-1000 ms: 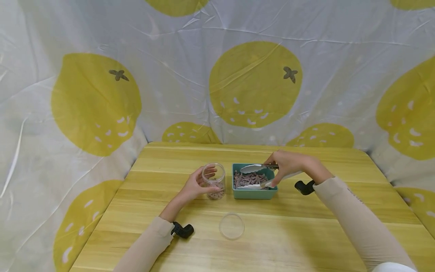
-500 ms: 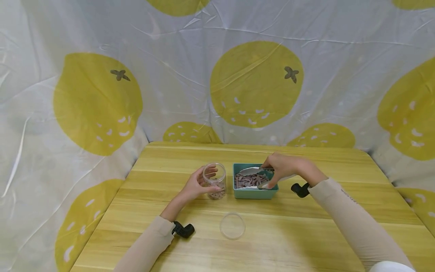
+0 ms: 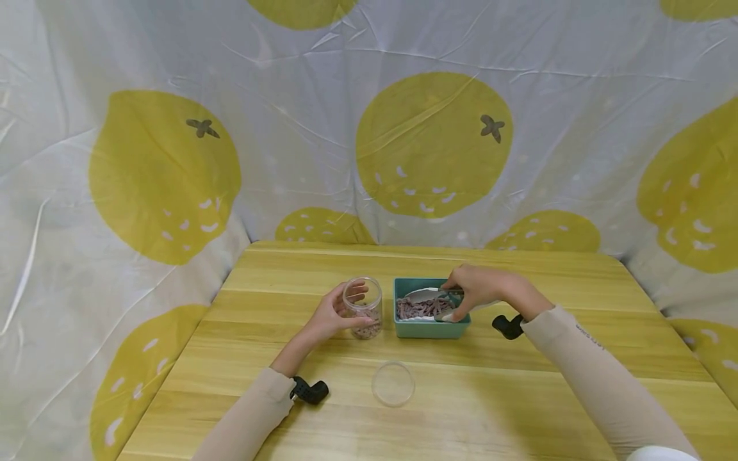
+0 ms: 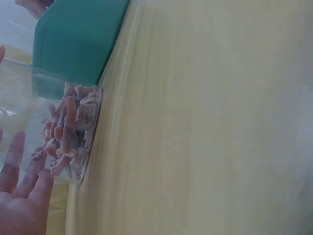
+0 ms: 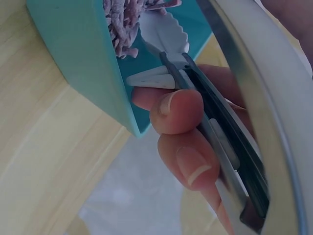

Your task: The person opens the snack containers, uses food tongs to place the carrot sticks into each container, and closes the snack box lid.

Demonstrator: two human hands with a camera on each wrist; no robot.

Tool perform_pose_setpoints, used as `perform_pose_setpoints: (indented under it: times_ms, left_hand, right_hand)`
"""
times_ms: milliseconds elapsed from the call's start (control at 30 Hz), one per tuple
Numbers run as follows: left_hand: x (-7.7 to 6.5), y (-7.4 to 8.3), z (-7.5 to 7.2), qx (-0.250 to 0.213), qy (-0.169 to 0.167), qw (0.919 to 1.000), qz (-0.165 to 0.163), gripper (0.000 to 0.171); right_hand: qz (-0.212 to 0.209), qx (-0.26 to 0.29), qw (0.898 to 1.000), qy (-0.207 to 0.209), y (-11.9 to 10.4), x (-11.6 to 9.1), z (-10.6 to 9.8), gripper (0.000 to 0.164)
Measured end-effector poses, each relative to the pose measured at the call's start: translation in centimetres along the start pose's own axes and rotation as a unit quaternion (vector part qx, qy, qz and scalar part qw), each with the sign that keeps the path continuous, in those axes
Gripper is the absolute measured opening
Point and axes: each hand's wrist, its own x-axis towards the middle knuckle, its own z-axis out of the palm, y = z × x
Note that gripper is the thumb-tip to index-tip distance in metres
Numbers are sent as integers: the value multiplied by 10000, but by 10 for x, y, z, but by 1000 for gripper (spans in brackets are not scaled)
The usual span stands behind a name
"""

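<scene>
My left hand (image 3: 330, 315) holds a clear open jar (image 3: 362, 296) upright on the table, fingers behind it and thumb across the front. Brownish-pink dried strips (image 4: 68, 129) fill the jar's lower part. To its right stands a teal rectangular box (image 3: 431, 330) with a heap of similar strips (image 3: 423, 308). Over the box, my right hand (image 3: 480, 288) grips a pair of tongs (image 5: 215, 107) with pale scalloped tips. One tip (image 5: 164, 33) lies down in the box beside the strips, and my fingers reach past the rim.
A clear round lid (image 3: 394, 384) lies flat on the wooden table (image 3: 490, 410) in front of the jar and box. Behind the table hangs a lemon-print curtain (image 3: 300, 147). Each wrist carries a black camera mount (image 3: 310, 390).
My right hand has moved slightly left and down, bringing the tongs deeper into the box, with their tips lower among the strips. The left hand and jar stay in place.
</scene>
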Motion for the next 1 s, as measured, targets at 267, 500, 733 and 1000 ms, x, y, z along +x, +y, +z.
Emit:
perform_pose_setpoints:
  times_ms: [267,500,733,1000]
  left_hand:
    - [0,0,0,22,-36,10000,7,74]
    - [-1,1,0,-28,-55,10000,-49,78]
    - [0,-2,0,-17,-42,10000,24,77]
    - [0,-3,-1,-55,-54,10000,5,78]
  right_hand:
    - [-67,99,9999,5,-2,-1,1,61]
    - [-95,-44,9999,-3,-3,-2,2,56]
    - [-135,41,9999,-19,-1,-1,4,55]
    - [-282,41,9996,42,4,-2,5,52]
